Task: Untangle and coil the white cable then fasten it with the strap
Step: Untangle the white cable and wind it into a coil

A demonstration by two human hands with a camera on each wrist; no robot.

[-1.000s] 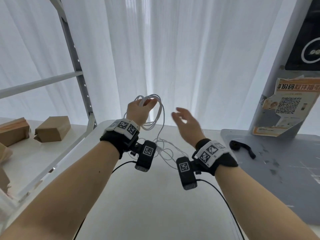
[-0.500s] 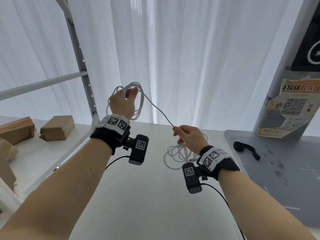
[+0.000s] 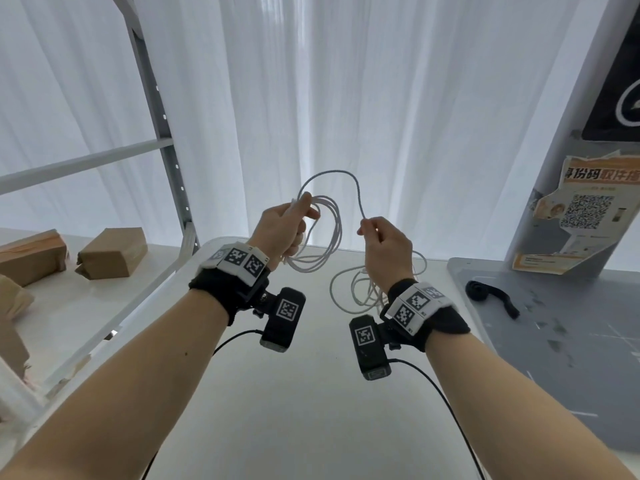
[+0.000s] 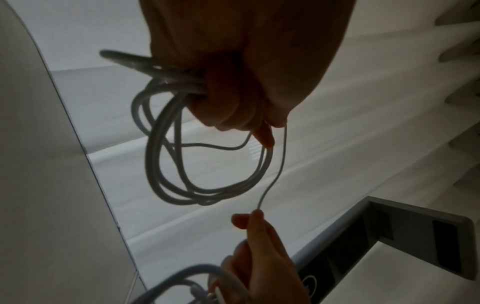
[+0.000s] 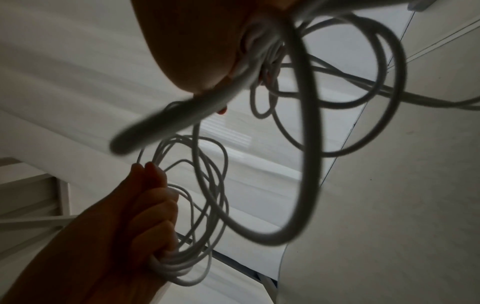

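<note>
My left hand (image 3: 287, 226) is raised above the white table (image 3: 277, 410) and grips several coiled loops of the white cable (image 3: 329, 244). An arch of cable (image 3: 332, 173) runs from that coil over to my right hand (image 3: 377, 233), which pinches the strand between thumb and fingers. Below the right hand, loose tangled loops (image 3: 349, 289) hang down toward the table. In the left wrist view the coil (image 4: 187, 164) hangs from my curled fingers. In the right wrist view slack loops (image 5: 324, 123) swing close to the lens. The black strap (image 3: 491, 294) lies on the grey mat at the right.
A grey mat (image 3: 554, 341) covers the table's right side, with a pillar carrying an orange poster (image 3: 581, 216) behind it. A metal shelf frame (image 3: 162, 133) stands at the left with cardboard boxes (image 3: 110, 252) on it. White curtains hang behind.
My left hand has come down and toward the middle with the coil. The right hand rose and moved closer to it, so the taut strand between them now arches up slack.
</note>
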